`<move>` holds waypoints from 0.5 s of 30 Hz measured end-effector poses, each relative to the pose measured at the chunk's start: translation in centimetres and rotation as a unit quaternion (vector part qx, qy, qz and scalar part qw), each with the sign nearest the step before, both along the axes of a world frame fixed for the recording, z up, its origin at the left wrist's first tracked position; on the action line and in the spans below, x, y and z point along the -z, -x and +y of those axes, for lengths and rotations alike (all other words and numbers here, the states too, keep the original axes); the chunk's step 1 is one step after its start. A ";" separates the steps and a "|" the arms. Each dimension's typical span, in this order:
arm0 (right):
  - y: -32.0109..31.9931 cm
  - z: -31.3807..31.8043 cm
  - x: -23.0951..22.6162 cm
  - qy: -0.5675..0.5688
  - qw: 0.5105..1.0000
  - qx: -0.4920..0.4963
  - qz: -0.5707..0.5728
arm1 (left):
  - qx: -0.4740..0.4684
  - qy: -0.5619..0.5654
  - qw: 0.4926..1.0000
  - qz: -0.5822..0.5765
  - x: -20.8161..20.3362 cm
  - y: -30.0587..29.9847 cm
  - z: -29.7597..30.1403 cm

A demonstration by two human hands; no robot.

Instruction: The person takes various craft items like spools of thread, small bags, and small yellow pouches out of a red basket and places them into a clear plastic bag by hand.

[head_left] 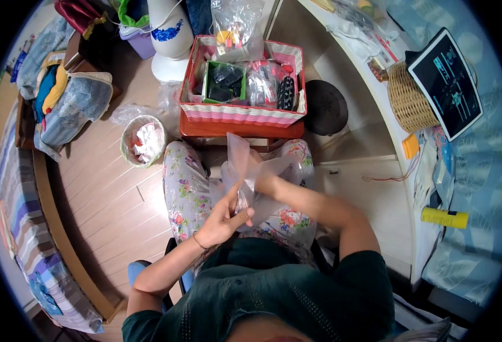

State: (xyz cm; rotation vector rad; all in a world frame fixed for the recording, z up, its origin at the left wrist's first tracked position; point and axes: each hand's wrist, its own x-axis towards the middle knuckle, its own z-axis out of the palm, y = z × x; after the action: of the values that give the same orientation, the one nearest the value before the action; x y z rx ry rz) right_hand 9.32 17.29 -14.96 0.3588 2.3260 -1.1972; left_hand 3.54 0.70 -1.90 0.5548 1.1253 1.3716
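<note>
Above my lap I have a translucent plastic bag (239, 154), its film standing up in a peak and spreading over both thighs. My left hand (223, 219) grips the bag's near side, with the thumb stretched toward the right. My right hand (260, 175) reaches into or behind the film from the right; the plastic covers its fingers, so I cannot see how they lie. Just past my knees a pink and white woven basket (242, 115) rests on a red-brown stool (205, 130). Packets, a green-edged box (225, 82) and a clear bag (236, 28) fill it.
Left of my knees stands a small bin (127, 153) with crumpled white paper in it. A white vase (168, 37) is behind it. A dark round object (326, 107) sits right of the stool. The curved counter (385, 114) carries a wicker basket (406, 100), a tablet (446, 84) and a yellow can (444, 218).
</note>
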 end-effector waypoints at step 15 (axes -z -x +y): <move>3.4 16.1 -11.6 0.322 0.918 0.161 0.166 | -0.014 -0.002 0.999 -0.044 0.3 3.4 1.1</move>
State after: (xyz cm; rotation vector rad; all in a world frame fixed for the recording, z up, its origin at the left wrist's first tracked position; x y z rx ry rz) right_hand 5.90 33.39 -3.37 0.3197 2.0078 -2.2419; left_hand 0.18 1.78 -2.21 0.4786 1.0627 1.4089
